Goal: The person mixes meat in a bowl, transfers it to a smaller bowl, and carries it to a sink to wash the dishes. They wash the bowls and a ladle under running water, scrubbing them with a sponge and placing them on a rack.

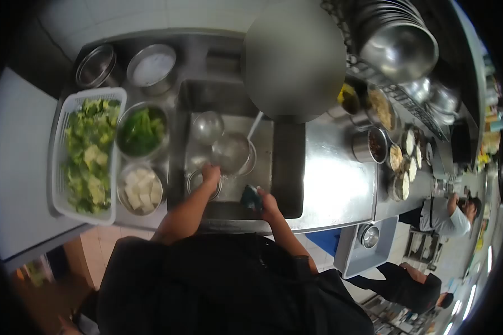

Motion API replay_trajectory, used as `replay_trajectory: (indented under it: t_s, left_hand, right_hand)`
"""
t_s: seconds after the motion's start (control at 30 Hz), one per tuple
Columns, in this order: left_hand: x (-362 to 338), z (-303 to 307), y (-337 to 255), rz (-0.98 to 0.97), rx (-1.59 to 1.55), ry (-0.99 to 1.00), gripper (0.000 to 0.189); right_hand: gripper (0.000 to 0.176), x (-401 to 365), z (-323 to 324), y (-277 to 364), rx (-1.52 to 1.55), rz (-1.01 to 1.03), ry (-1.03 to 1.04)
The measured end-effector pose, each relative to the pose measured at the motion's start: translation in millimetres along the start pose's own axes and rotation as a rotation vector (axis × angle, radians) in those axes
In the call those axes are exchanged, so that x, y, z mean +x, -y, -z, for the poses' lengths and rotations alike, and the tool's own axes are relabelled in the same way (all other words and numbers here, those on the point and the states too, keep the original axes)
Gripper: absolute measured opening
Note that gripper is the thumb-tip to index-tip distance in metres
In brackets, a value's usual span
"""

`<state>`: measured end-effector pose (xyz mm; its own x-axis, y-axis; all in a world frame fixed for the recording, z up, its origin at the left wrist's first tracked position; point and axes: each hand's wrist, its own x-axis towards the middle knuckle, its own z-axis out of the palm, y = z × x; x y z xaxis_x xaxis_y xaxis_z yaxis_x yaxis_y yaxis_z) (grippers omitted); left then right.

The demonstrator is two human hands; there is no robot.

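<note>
In the steel sink (187, 159) several metal bowls lie close together. My left hand (210, 174) is closed at the near rim of a steel bowl (231, 153) that is tilted over another dish; its fingertips are partly hidden. A smaller round bowl (194, 183) sits under and beside the left wrist. Another shiny bowl (208, 127) lies toward the sink's far left. My right hand (267, 205) grips a dark green scouring pad (252, 197) over the sink's near right part. A long pale handle (255, 125) slants up behind the tilted bowl.
Left of the sink stand a basket of cut greens (60, 162), a bowl of green peppers (142, 131), a bowl of white cubes (142, 191) and a pot with white contents (153, 68). A grey tub (347, 259) is at right. Two people (450, 215) stand farther right.
</note>
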<state>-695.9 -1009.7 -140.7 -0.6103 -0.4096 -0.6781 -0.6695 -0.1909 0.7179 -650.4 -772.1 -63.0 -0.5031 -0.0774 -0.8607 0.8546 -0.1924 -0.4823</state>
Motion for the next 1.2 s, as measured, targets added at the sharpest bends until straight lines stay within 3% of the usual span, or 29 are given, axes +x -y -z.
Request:
replay_trajectory:
  t_s: [0.07, 0.13, 0.17, 0.23, 0.27, 0.33, 0.4, 0.43, 0.6, 0.7, 0.77, 0.8, 0.87, 1.03, 1.17, 1.2]
  left_hand:
    - [16, 9, -17, 0.036, -0.045, -0.068, 0.019]
    - [29, 10, -29, 0.189, -0.217, -0.191, 0.031]
    - [35, 9, -34, 0.194, -0.216, -0.187, 0.031]
    - [46, 12, -39, 0.204, -0.372, 0.015, 0.042]
    - [56, 12, -27, 0.165, -0.318, -0.034, 0.046]
    - [126, 15, 69, -0.382, 0.704, -0.394, 0.045]
    - [121, 44, 78, -0.003, 0.977, -0.196, 0.030]
    - [113, 53, 88, 0.081, 1.022, -0.164, 0.031]
    - [118, 86, 170, 0.086, 0.991, -0.221, 0.037]
    - [117, 88, 177, 0.042, 0.970, -0.267, 0.040]
    - [95, 83, 142, 0.219, 0.872, -0.142, 0.052]
    - [103, 82, 160, 0.235, 0.870, -0.138, 0.052]
    - [113, 87, 208, 0.154, 0.993, -0.072, 0.048]
    - [78, 70, 148, 0.214, 0.981, -0.080, 0.044]
    - [42, 58, 72, 0.228, 0.985, -0.099, 0.041]
    - [49, 58, 79, 0.212, 0.983, -0.102, 0.041]
  right_hand:
    - [0.030, -5, -2, 1, -0.008, -0.015, -0.002]
    - [0.032, 0, 1, 1, 0.016, 0.015, -0.026]
    - [0.032, 4, 3, -1, 0.016, 0.013, -0.032]
    - [0.033, 10, 5, -6, -0.022, 0.015, -0.083]
    - [0.033, 12, 4, -6, -0.025, 0.012, -0.090]
    - [0.035, 12, 3, -9, -0.002, -0.032, 0.021]
    - [0.036, 14, 2, -10, -0.057, -0.059, -0.007]
    - [0.037, 14, 2, -10, -0.111, -0.081, -0.022]
    - [0.040, 8, 1, -9, -0.030, -0.115, -0.004]
    - [0.041, 14, 0, -11, -0.028, -0.105, 0.003]
    - [0.044, 9, -6, -6, -0.055, -0.150, -0.028]
    - [0.044, 11, -5, -7, -0.062, -0.162, -0.033]
    - [0.044, 14, 4, -17, -0.263, 0.005, -0.063]
    - [0.037, 5, -2, -10, -0.124, 0.057, 0.025]
    - [0.035, 2, -4, -6, -0.129, 0.002, -0.033]
    - [0.035, 3, -6, -7, -0.169, 0.014, -0.041]
